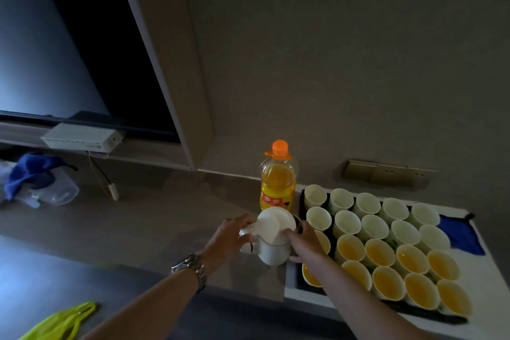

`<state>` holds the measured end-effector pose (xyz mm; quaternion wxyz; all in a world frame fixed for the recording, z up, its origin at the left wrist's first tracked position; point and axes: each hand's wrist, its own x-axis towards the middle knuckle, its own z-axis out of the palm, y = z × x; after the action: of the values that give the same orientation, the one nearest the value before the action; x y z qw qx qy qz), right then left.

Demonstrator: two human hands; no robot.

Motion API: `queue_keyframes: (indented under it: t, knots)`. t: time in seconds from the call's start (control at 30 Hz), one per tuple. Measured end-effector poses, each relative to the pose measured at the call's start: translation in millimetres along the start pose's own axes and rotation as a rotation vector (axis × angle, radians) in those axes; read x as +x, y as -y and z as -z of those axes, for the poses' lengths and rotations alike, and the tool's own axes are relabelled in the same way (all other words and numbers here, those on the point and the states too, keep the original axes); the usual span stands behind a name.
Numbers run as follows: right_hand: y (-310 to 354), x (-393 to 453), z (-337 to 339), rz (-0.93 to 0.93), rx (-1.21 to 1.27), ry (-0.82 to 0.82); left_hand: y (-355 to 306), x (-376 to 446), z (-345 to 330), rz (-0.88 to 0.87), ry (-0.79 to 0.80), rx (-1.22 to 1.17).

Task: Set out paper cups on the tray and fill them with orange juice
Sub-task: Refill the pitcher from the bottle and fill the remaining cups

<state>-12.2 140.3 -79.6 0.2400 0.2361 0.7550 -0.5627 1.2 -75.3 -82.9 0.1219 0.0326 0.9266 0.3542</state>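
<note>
Both hands, left (229,237) and right (305,243), grip a white jug (271,240) beside the tray (299,281); near cups (386,283) hold juice, far cups (367,204) are empty.

Ten full cups (379,252), ten empty (345,221)

The black rectangular tray (300,281) lies at the right of the grey countertop (154,218), carrying white paper cups (369,226) in rows — filled cups in front, unfilled behind. Left of the tray stands a white lidded ceramic jug (273,246) between both hands; behind it, the orange-capped plastic juice bottle (278,182) — against the wall.
</note>
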Motion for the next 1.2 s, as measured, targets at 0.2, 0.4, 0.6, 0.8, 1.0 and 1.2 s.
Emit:
queue_keyframes:
  t: [0.2, 0.4, 0.6, 0.8, 1.0, 1.2]
  knots:
    - [-20.1, -5.1, -22.8, 0.017, 0.154, 0.035, -5.3, 1.7, -3.1, 0.023, -0.038, -0.024]
    - [-34.7, -10.0, -31.9, 0.206, 0.082, -0.002, -22.6, 8.3, -14.7, 0.147, -0.081, -0.052]
    - [-41.9, -5.9, -34.1, 0.342, 0.078, -0.103, -33.5, 16.8, -34.3, 0.173, -0.148, 0.141]
    - [-51.2, 4.0, -31.1, 0.382, 0.031, -0.074, -42.6, 26.6, -36.1, 0.202, -0.152, 0.354]
    - [-49.1, -2.2, -27.1, 0.402, -0.051, -0.075, -36.5, 21.5, -14.5, -0.04, -0.107, 0.438]
    - [-46.4, -5.8, -22.0, 0.458, -0.052, -0.036, -11.3, 15.6, 10.9, 0.054, 0.069, -0.078]
